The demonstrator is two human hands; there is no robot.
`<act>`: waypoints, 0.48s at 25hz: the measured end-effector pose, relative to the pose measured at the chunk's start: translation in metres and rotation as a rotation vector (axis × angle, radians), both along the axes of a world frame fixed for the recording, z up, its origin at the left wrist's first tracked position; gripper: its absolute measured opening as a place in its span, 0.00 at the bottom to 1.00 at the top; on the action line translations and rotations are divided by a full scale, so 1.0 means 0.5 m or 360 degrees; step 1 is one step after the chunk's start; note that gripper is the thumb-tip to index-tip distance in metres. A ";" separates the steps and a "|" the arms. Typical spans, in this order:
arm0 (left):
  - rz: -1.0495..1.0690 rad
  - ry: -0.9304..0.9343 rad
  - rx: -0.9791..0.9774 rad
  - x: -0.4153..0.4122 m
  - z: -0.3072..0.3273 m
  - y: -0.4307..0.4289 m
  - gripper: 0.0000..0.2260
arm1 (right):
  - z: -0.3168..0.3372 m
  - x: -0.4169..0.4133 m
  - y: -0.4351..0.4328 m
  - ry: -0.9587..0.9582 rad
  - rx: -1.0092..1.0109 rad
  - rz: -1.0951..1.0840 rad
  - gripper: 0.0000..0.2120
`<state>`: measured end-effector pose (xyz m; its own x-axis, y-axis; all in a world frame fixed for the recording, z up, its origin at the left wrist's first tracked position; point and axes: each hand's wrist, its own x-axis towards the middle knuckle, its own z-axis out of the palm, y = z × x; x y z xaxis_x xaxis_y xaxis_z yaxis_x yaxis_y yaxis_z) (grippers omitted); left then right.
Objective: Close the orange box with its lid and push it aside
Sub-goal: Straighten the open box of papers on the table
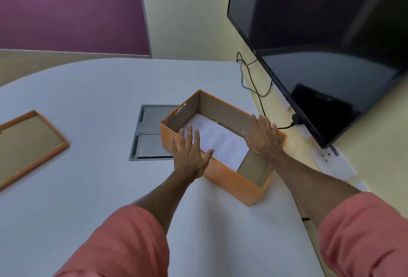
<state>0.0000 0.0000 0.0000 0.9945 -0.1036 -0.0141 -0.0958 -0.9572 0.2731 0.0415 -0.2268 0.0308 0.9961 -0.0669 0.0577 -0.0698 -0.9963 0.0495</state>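
progress: barely started | orange box still open on the surface, about 3 o'clock, paper inside | lid lying way off at 9 o'clock | left hand and right hand flat on box rims, grip open, holding nothing | left: lid on, then push aside

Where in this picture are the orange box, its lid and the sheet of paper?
orange box (229, 180): head view, on its near outer wall.
lid (28, 138): head view, on its brown inside face.
sheet of paper (223, 142): head view, on its printed middle.
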 end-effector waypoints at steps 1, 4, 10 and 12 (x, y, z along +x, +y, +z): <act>0.0011 0.0028 0.0045 0.007 -0.005 -0.008 0.35 | -0.005 0.009 -0.003 0.0021 -0.0019 -0.0002 0.33; 0.0006 0.0101 0.0045 0.023 -0.024 -0.025 0.35 | -0.021 0.038 -0.016 0.0106 -0.0097 0.0062 0.35; 0.0034 0.0127 -0.0012 0.023 -0.064 -0.020 0.34 | -0.046 0.076 -0.031 0.0311 0.0004 -0.0016 0.41; -0.0004 0.0125 -0.0032 0.025 -0.068 -0.019 0.32 | -0.052 0.074 -0.031 0.0293 -0.0037 -0.0018 0.41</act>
<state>0.0126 -0.0093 -0.0339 0.9902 -0.1069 -0.0900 -0.0755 -0.9513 0.2990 0.0784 -0.2424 0.0047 0.9891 -0.0791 -0.1239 -0.0688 -0.9940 0.0854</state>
